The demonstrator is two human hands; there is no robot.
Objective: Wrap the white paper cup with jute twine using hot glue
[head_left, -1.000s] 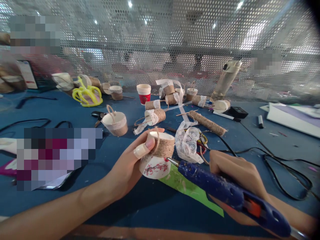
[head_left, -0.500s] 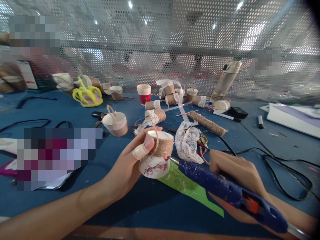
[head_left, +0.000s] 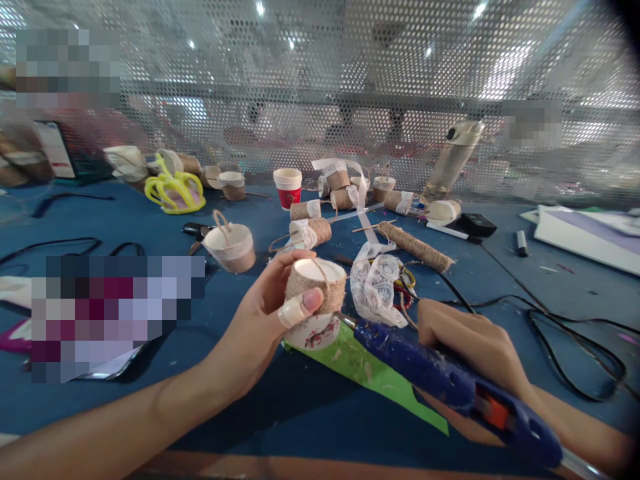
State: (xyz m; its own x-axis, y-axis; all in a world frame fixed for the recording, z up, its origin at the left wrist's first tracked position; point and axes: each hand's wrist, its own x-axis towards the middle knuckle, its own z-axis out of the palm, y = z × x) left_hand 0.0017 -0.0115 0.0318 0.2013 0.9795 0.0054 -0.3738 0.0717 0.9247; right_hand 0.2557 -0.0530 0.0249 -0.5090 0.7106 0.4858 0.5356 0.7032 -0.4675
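My left hand [head_left: 270, 313] is wrapped round a paper cup [head_left: 316, 332] printed with red blossom, its thumb pressed on the side. Brown twine [head_left: 332, 293] is wound round the upper part of the cup, and a loose strand crosses its white top. A blue glue gun [head_left: 425, 363] is in my right hand [head_left: 470, 347], its metal nozzle pointing left at the lower edge of the twine. Whether the tip touches the cup I cannot tell. Beneath them lies a green sheet [head_left: 375, 373]. White lace [head_left: 376, 283] is close to the nozzle, on the far side.
A twine roll [head_left: 415, 247] and several twine-wrapped cups [head_left: 313, 232] lie farther back. A small handled bucket [head_left: 231, 248] stands left, near a yellow crown-shaped piece [head_left: 175, 190]. Black cable [head_left: 565, 320] loops at right. A bottle [head_left: 454, 157] leans on the perforated metal screen [head_left: 300, 73].
My left hand has turned the cup and its thumb has moved right across the twine. The loose strand now runs over the cup's top. The glue gun has shifted only slightly.
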